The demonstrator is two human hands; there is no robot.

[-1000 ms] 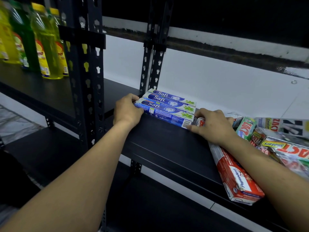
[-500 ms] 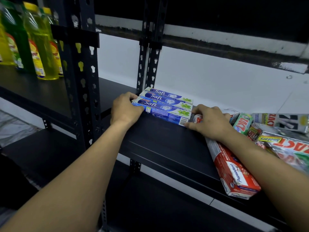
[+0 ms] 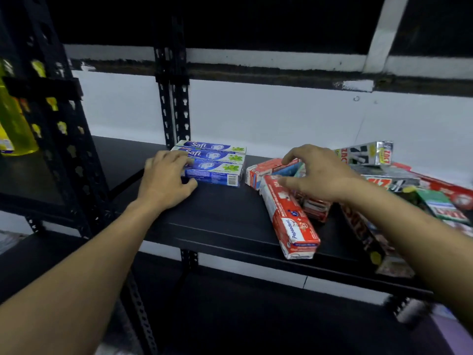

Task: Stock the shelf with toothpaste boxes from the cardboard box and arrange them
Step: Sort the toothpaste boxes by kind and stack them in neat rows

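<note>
Clutter first: black shelf carries Safi boxes, three visible, lying lengthwise in a tidy block just in front of rear upright. Right of Safi boxes there's a small gap, then a loose heap: Pepsodent box angled, near end at shelf front edge; more red boxes behind it; Zact boxes further right, all skewed. Left of Safi boxes, past front upright, yellow bottle on neighbouring shelf.

Hands: left hand on left end of Safi boxes, fingers bent over top, thumb against front face, holding that end. Over the heap, right hand is right of Safi boxes and clear of them: fingers spread, loosely bent, gripping nothing. Can't tell if it touches Pepsodent box.
</note>
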